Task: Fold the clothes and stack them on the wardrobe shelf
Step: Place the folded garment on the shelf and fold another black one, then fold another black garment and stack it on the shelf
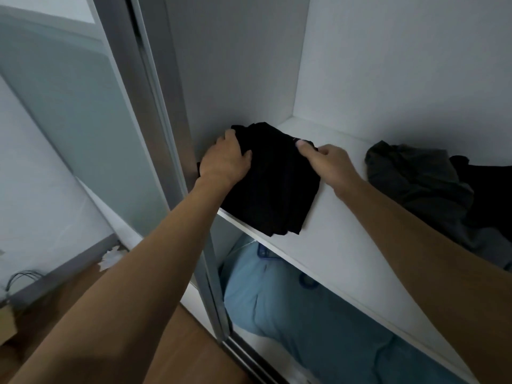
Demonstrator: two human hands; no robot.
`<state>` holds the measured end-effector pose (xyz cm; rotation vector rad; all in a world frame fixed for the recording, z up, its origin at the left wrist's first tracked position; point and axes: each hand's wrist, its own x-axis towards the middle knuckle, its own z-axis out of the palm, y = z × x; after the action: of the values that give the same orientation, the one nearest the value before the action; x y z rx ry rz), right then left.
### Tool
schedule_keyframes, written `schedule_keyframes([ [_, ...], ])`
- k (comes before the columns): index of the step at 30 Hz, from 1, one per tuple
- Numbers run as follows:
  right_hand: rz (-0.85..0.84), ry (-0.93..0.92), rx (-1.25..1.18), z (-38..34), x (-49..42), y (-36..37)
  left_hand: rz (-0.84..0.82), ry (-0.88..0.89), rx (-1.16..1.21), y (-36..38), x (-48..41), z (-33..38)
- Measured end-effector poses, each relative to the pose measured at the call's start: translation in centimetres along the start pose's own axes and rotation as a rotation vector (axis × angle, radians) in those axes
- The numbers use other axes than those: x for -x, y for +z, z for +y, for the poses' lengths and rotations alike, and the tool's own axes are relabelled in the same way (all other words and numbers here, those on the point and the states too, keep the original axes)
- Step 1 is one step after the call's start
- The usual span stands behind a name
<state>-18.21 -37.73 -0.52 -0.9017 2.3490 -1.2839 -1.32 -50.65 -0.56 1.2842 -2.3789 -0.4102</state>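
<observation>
A folded black garment (pixel 277 184) is seen lying at the left end of the white shelf (pixel 340 239), in the middle of the frame, its near corner reaching the shelf's front edge. Its far left corner is gripped by the left hand (pixel 224 159), fingers curled over the cloth. Its right edge is pinched by the right hand (pixel 327 162) (thumb on top). A crumpled grey garment (pixel 415 176) is heaped at the right edge of the frame.

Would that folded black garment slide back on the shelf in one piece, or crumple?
Probably floppy: the garment is soft folded cloth, held at both sides by left hand and right hand. It should slide on the smooth shelf, though its layered corner might bunch.
</observation>
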Motion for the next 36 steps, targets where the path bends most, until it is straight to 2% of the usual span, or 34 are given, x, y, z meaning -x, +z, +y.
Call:
schedule_keyframes([
  [2,-0.052,0.032,0.137,-0.2,0.0,0.4,0.061,0.02,-0.01,0.2,-0.5,-0.1],
  [4,-0.034,0.033,0.197,-0.5,0.1,0.0,0.109,0.045,0.015,-0.2,-1.3,-0.1],
  [7,-0.096,-0.076,0.276,-0.4,-0.2,-0.9,0.252,0.116,0.064,-1.2,-2.4,0.8],
  [9,-0.084,-0.188,0.194,-0.7,-0.8,-1.4,0.34,0.185,0.089,-1.6,-3.2,1.7],
  [11,0.033,-0.172,-0.034,-1.1,-2.0,-1.5,0.383,0.22,0.122,-1.8,-4.3,2.1],
  [13,0.115,-0.074,-0.222,-1.2,-3.5,-1.5,0.327,0.209,0.142,-1.9,-5.9,2.0],
  [16,0.074,0.082,-0.173,0.7,-5.0,0.1,0.138,0.164,-0.121,-1.3,-6.9,1.5],
  [19,0.116,0.1,-0.041,2.7,-5.1,2.7,0.199,0.366,-0.193,0.3,-5.6,1.4],
  [21,0.152,0.066,-0.054,3.2,-5.3,3.5,0.104,0.418,-0.164,1.6,-4.9,1.2],
  [23,0.135,0.063,-0.073,3.5,-5.7,3.7,-0.119,0.291,-0.17,2.8,-5.0,0.2],
  [25,0.092,0.041,-0.032,4.1,-6.1,3.7,-0.212,0.19,-0.126,3.5,-5.4,-0.8],
  [28,0.122,0.039,0.085,4.8,-6.4,3.6,-0.237,0.166,-0.088,3.9,-6.0,-1.0],
  [32,0.107,0.03,0.096,4.5,-6.0,2.9,-0.282,0.134,-0.13,3.4,-5.8,-0.5],
  [34,0.082,0.004,0.085,4.5,-5.3,1.9,-0.22,0.167,-0.176,3.1,-5.6,0.8],
  [36,0.113,-0.021,0.051,4.8,-4.3,0.4,-0.106,0.283,-0.148,2.9,-5.2,3.5],
])
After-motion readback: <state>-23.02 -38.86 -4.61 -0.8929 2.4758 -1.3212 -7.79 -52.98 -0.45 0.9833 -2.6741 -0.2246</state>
